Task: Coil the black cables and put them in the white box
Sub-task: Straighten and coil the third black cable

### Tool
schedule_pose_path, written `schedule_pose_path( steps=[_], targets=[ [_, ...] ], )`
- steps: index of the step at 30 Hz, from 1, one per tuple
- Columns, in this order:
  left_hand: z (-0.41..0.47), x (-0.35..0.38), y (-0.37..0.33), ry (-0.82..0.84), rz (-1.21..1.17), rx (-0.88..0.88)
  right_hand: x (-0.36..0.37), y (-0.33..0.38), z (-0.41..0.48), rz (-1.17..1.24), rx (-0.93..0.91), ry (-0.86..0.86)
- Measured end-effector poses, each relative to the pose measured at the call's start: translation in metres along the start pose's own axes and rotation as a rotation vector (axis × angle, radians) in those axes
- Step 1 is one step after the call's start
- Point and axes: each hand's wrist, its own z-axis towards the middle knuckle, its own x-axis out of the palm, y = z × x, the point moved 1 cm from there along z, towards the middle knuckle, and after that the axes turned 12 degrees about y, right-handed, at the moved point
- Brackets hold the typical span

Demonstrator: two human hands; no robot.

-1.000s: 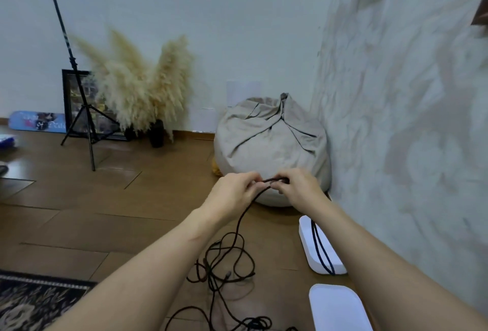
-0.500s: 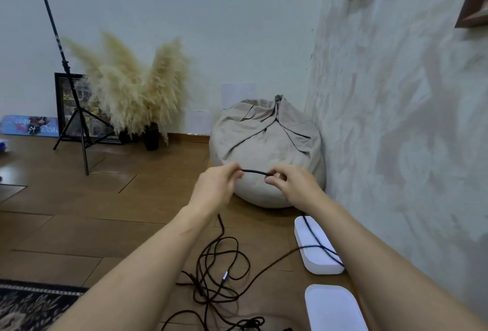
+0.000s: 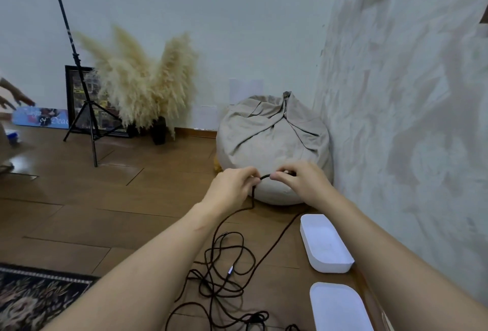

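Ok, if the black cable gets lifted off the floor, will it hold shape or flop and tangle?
Probably floppy: the black cable hangs limp from the left hand and right hand. Likely to snag, since its loops cross in a heap on the floor. Seems light; a fingertip pinch holds it.

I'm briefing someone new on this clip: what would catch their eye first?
The left hand and right hand pinch a short stretch of black cable at centre, before a beige beanbag. The rest lies tangled on the wooden floor below, beside an open white box at lower right.
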Motion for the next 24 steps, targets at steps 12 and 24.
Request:
schedule_pose_path(
  steps=[12,24],
  targets=[
    [0.0,-0.011,-0.018,0.06,-0.131,0.016,0.0,0.0,-0.001,-0.011,-0.045,0.026],
    [-0.009,-0.029,0.032,-0.219,0.087,-0.249,-0.006,-0.026,-0.016,0.068,0.066,0.002]
  ],
)
